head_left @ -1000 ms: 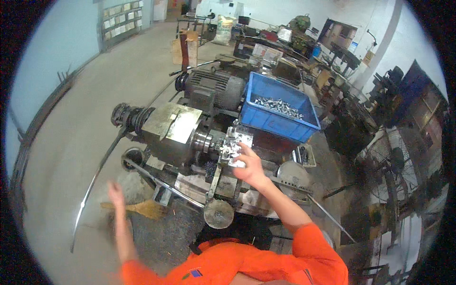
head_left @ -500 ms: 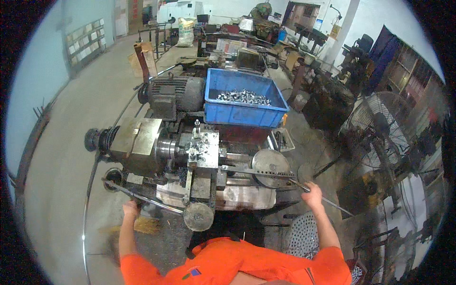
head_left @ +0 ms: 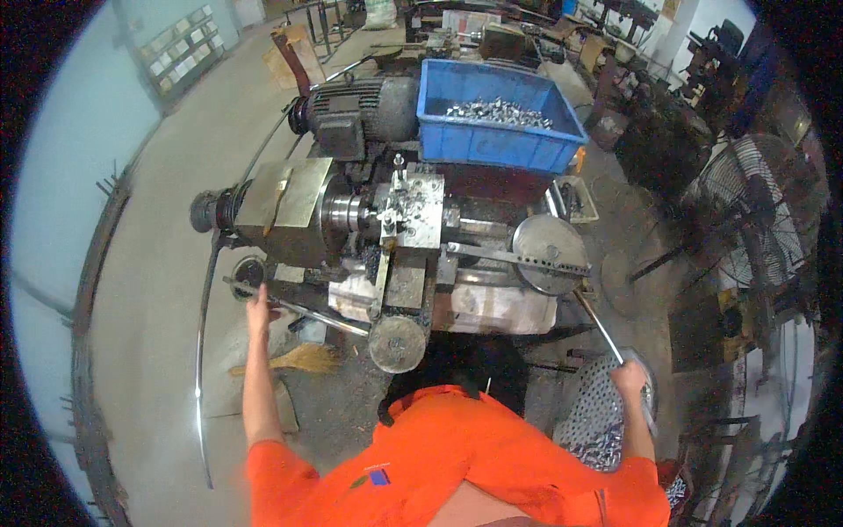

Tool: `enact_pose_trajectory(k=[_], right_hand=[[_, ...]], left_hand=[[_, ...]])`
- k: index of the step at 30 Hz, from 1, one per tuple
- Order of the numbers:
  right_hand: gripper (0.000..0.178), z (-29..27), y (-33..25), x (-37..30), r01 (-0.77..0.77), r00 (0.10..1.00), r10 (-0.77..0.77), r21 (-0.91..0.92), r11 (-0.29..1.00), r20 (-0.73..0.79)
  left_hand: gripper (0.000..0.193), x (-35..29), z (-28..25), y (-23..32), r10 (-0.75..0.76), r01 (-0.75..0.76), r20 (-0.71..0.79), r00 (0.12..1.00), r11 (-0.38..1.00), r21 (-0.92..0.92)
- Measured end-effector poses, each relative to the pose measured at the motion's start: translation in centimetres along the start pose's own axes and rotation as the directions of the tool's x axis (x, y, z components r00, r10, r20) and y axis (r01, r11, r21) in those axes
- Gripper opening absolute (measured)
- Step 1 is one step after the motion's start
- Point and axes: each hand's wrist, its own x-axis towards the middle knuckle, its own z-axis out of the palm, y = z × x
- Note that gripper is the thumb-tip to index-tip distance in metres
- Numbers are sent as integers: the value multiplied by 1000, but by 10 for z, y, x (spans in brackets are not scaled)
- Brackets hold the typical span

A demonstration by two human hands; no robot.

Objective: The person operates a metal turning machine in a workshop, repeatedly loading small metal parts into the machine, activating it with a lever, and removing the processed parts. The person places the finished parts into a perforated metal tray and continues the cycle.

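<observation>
A lathe-like machine stands before me, with a bright toolpost block (head_left: 424, 209) beside its spindle chuck (head_left: 345, 213). My left hand (head_left: 260, 311) is at the outer end of a shiny metal lever (head_left: 320, 320), thumb up against it and fingers curled below. That lever runs to a round handwheel (head_left: 396, 343) at the machine's front. My right hand (head_left: 629, 378) is wrapped round the lower part of a long metal rod (head_left: 600, 325). The rod slopes up to the perforated flat bar (head_left: 527, 258) across a larger round disc (head_left: 551, 250).
Behind the toolpost sits a blue bin (head_left: 500, 140) of small metal parts, next to an electric motor (head_left: 360, 114). A perforated metal seat-like plate (head_left: 597, 413) is near my right arm. A broom head (head_left: 303, 358) lies on the floor; a large fan (head_left: 746, 211) stands right.
My left hand has risen from below the lever to its outer end. My right hand has pulled the rod toward me, so it slopes more steeply. The view has tilted down.
</observation>
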Motion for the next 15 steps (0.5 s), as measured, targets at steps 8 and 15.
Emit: enact_pose_trajectory(k=[8,15], right_hand=[[17,72,-28,-89,-80,983,-88,812,579,159],[19,36,-54,-106,-63,987,-72,758,649,143]], left_hand=[[29,-13,34,8,116,-121,-133,984,992,-31],[33,0,29,-3,90,-92,-42,995,995,-42]])
